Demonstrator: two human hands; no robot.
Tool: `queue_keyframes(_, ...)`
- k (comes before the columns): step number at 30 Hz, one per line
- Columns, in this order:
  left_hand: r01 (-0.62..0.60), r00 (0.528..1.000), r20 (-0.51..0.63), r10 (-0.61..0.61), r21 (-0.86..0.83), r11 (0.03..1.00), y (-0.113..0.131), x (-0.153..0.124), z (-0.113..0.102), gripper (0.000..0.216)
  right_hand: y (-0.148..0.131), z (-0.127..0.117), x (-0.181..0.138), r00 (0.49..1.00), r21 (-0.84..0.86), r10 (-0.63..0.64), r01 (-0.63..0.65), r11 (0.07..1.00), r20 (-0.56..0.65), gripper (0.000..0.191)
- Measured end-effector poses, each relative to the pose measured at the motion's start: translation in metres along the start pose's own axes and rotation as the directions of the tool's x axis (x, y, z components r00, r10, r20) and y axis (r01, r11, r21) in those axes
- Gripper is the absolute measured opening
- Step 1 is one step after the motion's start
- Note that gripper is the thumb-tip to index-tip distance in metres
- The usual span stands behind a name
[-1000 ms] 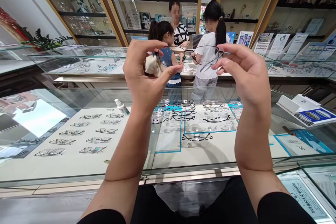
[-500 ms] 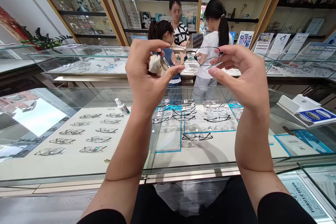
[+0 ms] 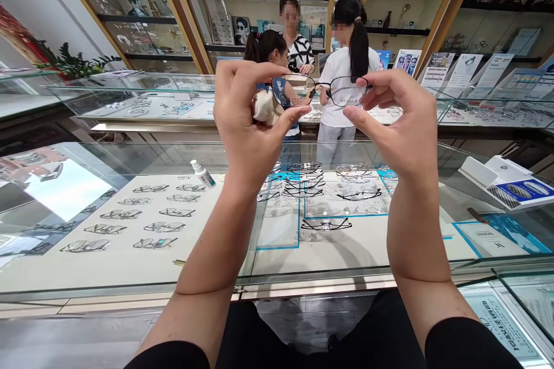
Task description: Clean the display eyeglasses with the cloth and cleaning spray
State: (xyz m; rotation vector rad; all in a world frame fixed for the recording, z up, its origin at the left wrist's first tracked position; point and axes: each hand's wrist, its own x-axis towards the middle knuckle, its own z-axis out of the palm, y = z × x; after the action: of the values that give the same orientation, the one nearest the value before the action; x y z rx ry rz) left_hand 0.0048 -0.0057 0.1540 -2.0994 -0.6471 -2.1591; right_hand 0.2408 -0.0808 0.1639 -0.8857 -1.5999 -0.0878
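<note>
Both my hands hold up a pair of thin black-rimmed glasses (image 3: 326, 91) at eye height over a glass display counter (image 3: 142, 277). My left hand (image 3: 249, 121) pinches the left end of the frame between thumb and fingers, with a small cream cloth (image 3: 262, 105) tucked in its palm. My right hand (image 3: 400, 121) pinches the right end of the frame. Through the lenses I see the people behind.
Under the glass lie rows of spectacle frames (image 3: 147, 219) and dark frames (image 3: 326, 223) on white trays. A small white spray bottle (image 3: 203, 173) stands on the counter. Three people (image 3: 298, 46) stand at the far counter. A white case and box (image 3: 504, 181) sit at right.
My hands drew slightly closer together and the glasses shifted a little right and levelled. The view tilted slightly, lowering the counter in frame.
</note>
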Motion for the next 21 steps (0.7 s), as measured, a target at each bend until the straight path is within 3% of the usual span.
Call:
queue_keyframes(12,-0.042,0.996,-0.075,0.048,0.069,0.997,0.011,-0.011,0.001,0.068,0.0,-0.001,-0.001,1.0,0.023,0.014,-0.014,1.0,-0.01,0.032)
queue_keyframes(21,0.008,0.99,-0.138,-0.003,0.036,0.999,0.011,-0.013,0.01,0.073,0.006,0.005,-0.003,1.0,0.126,0.021,-0.019,0.992,-0.011,0.041)
